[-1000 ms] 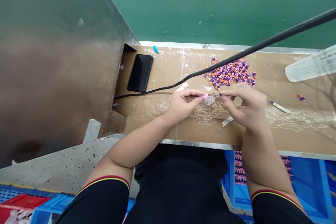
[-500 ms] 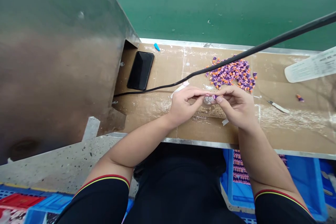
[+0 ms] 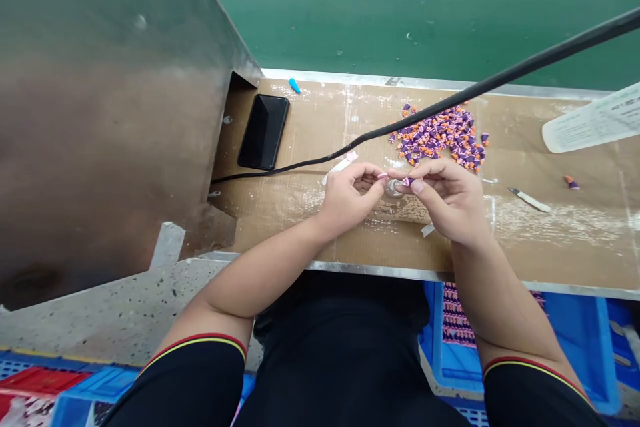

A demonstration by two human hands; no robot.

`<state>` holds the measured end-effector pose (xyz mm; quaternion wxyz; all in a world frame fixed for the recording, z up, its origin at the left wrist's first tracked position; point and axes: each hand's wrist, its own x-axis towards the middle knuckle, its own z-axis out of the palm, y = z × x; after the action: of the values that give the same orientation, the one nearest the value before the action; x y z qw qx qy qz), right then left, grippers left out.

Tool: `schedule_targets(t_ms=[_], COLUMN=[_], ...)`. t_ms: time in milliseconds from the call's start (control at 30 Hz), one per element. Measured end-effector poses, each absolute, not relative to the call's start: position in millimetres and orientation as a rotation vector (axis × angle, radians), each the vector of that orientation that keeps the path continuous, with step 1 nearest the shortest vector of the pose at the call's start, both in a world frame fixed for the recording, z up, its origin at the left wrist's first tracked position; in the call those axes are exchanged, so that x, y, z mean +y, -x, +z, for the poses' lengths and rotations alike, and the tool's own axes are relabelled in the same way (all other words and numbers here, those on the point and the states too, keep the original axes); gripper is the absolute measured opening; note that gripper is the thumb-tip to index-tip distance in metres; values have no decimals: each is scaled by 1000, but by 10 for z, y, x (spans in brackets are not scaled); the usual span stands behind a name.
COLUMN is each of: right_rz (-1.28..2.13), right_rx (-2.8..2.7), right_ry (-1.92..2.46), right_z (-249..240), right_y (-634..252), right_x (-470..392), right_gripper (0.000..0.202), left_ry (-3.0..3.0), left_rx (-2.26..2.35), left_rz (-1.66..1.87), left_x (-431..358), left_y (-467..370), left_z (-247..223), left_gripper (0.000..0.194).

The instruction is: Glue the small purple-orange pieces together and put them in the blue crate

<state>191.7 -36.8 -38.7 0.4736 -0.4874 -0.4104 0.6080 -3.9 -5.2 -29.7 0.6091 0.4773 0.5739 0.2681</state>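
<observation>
My left hand (image 3: 353,195) pinches a small pink piece (image 3: 383,176) between thumb and forefinger. A little to its right, my right hand (image 3: 447,200) is closed on a small purple figure (image 3: 409,182) with a pink edge, held at the fingertips. The two pieces are apart. Under and between the fingertips stands a small clear round container (image 3: 394,189), partly covered by the hands. Beyond my right hand lies a heap of small purple, orange and pink figures (image 3: 437,137).
A black cable (image 3: 370,139) crosses above the cardboard-covered bench (image 3: 310,140). A phone (image 3: 264,131), a blue tip (image 3: 295,85), a white strip (image 3: 340,167), a craft knife (image 3: 530,200), a single figure (image 3: 571,182) and a white bottle (image 3: 590,121) lie around. A metal cabinet (image 3: 110,113) stands left.
My hands have drawn slightly apart at the fingertips. The pink piece in my left hand has moved left, away from the purple figure. The whole view has shifted a little.
</observation>
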Motion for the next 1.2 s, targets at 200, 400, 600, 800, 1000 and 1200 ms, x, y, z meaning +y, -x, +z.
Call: schedule_targets(t_ms=[200,400,600,800,1000,1200], right_rz=[1426,1131,939,800,789,733], right_rx=[-1003,-1199,-1348,-1360,-1386,-1375], right_ry=[1199,1395,1326,1305,1383,1327], right_z=[-402,-393,-423,-417,-368,-377], right_y=[-1875,-1854,-1795,-1726,-1706,-1682], right_x=[-377,-370,-363,-337,-340,-342], right_gripper=[19,9,9,8,2,10], left_ry=[-1088,-720,-427,-500,-596,-754], left_rx=[1296,1158,1096,1105,1106,1143], left_rz=[581,612,657,664,690,750], left_x=[-30,35,50,18,-36,-38], left_y=[51,48,31,46,40,6], left_z=[-298,-269,-239,-219,-274,-185], left_gripper=[20,42,35,35,36,37])
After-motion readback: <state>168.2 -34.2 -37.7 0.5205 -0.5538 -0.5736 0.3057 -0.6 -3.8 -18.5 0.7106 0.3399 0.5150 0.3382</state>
